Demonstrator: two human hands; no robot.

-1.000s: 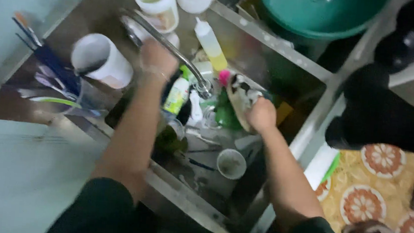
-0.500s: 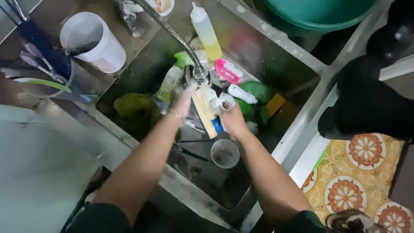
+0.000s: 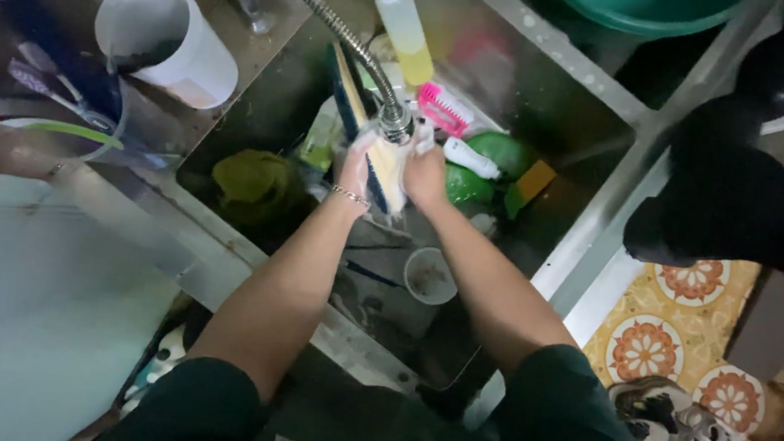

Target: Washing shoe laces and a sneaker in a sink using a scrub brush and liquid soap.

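Steel sink (image 3: 540,262) crowded, hands on sponge (image 3: 385,168)

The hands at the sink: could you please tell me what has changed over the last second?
The left hand left the faucet hose and joined the right hand under the spout, both gripping a flat board-like item. The white pitcher and squeeze bottle stayed put.

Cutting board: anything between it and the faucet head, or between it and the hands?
Nothing visible. Both hands, left hand and right hand, grip the cutting board directly, one on each side, and it sits right under the faucet head with no item between. The dishes and the pink brush lie lower in the sink.
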